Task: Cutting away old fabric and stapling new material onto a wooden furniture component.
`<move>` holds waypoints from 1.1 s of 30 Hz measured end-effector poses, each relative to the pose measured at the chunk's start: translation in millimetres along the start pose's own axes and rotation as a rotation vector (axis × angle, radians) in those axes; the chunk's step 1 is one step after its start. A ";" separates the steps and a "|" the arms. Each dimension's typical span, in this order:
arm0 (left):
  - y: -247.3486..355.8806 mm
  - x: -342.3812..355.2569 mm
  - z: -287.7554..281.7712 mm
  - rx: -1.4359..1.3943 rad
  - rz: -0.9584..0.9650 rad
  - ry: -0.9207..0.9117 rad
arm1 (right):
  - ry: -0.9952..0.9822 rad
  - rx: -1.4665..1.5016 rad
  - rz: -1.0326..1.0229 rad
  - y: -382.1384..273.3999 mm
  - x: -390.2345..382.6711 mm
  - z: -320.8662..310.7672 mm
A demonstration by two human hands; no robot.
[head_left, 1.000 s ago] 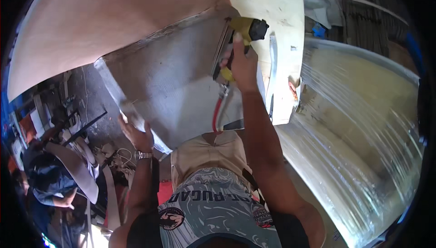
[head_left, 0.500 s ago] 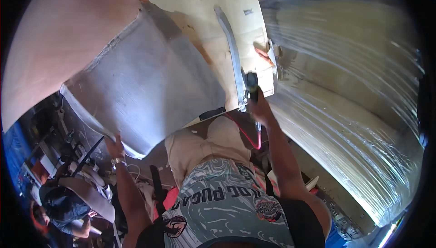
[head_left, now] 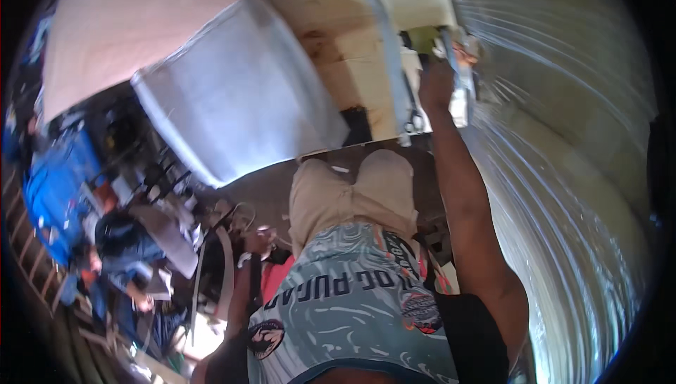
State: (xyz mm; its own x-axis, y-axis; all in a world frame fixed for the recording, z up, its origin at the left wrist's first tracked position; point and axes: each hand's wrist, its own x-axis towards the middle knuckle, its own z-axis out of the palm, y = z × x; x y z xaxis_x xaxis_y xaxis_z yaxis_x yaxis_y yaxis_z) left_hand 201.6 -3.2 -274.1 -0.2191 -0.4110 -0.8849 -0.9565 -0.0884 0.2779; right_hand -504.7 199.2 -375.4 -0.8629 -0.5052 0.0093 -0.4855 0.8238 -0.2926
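Observation:
My right hand (head_left: 438,85) is at the right end of the light board (head_left: 352,67), its fingers closed around a dark and olive-green staple gun (head_left: 422,40), which is partly hidden and blurred. Just left of that wrist lies a pair of scissors (head_left: 413,122), beside a long grey strip (head_left: 391,53) on the board. A grey-white fabric sheet (head_left: 239,95) covers the board's left part and hangs over its near edge. Well below the fabric, apart from it, is my left hand (head_left: 260,240); motion smears its fingers.
A pinkish sheet (head_left: 141,25) spreads at the far left. Along the right stands a large plastic-wrapped piece (head_left: 570,137). At lower left a person in dark clothing (head_left: 130,236) sits among clutter near a blue sheet (head_left: 60,187).
My left hand has let go of the fabric's edge and drawn back toward my body. My right hand has reached farther across the board with the staple gun. The view has shifted.

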 end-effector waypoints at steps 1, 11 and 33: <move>4.9 -15.6 24.5 -0.163 -0.139 -0.051 | 0.118 0.039 0.001 -3.5 -20.6 0.7; 93.2 -41.9 36.0 -0.055 -0.125 0.247 | -0.483 -0.051 0.273 -0.1 -143.7 14.1; 175.2 135.3 -129.9 0.604 0.738 0.568 | -0.587 0.919 1.078 -43.3 -280.2 -49.6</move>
State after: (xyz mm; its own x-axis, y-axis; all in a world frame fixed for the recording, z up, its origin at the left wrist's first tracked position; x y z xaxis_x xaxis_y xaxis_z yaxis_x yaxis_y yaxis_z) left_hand 29.4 -192.1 -296.6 -0.8016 -0.5498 -0.2347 -0.5978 0.7429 0.3013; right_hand -248.8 317.8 -317.9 -0.4544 0.0010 -0.8908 0.7577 0.5263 -0.3859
